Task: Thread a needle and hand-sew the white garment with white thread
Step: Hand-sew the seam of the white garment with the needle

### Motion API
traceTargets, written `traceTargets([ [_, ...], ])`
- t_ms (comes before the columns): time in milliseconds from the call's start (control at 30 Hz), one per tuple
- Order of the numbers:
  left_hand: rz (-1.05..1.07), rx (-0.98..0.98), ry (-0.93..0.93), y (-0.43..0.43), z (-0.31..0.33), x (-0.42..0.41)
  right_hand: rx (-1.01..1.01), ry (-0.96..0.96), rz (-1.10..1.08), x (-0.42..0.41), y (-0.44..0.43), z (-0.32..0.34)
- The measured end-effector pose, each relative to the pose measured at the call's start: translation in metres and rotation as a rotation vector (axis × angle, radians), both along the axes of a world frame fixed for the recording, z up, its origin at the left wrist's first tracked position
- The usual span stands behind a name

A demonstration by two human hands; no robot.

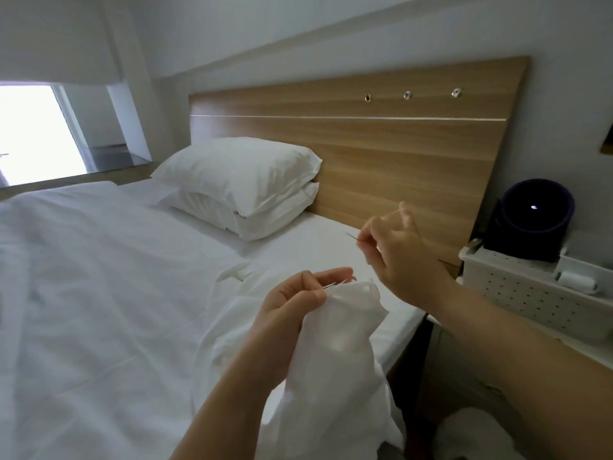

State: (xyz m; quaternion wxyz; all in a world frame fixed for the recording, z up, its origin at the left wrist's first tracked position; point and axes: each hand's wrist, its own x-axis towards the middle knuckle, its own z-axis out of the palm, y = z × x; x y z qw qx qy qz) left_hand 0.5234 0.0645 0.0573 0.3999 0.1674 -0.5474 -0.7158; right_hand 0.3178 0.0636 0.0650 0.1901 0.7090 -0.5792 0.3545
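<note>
- Left hand (292,303): fingers (331,273) curled, thumb and forefinger pinching the bunched top edge of the white garment (335,360). A thin metal sliver shows at the pinch, kind not discernible.
- Garment: hangs below those fingers and trails onto the bed (99,293).
- Right hand (401,257): raised up and to the right of the left fingers, pinching a needle (353,237) that points left. White thread (391,212) faintly visible over an upper finger.
- Pillows (238,180): two, stacked, beyond the left fingers.
- Perforated white basket (530,293): right of the right fingers.
</note>
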Motion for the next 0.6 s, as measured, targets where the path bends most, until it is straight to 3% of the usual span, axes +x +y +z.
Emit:
traceTargets([
  [67,0.013,-0.015,0.007,0.000,0.000,0.002,0.018,0.060,-0.082,-0.013,-0.003,-0.011],
  [333,-0.035,-0.214,-0.165,0.001,0.001,0.007,0.137,-0.169,-0.396,-0.032,-0.021,-0.013],
  [600,-0.051,-0.406,-0.341,0.005,0.009,0.006,0.101,-0.138,-0.459,-0.038,-0.036,-0.009],
])
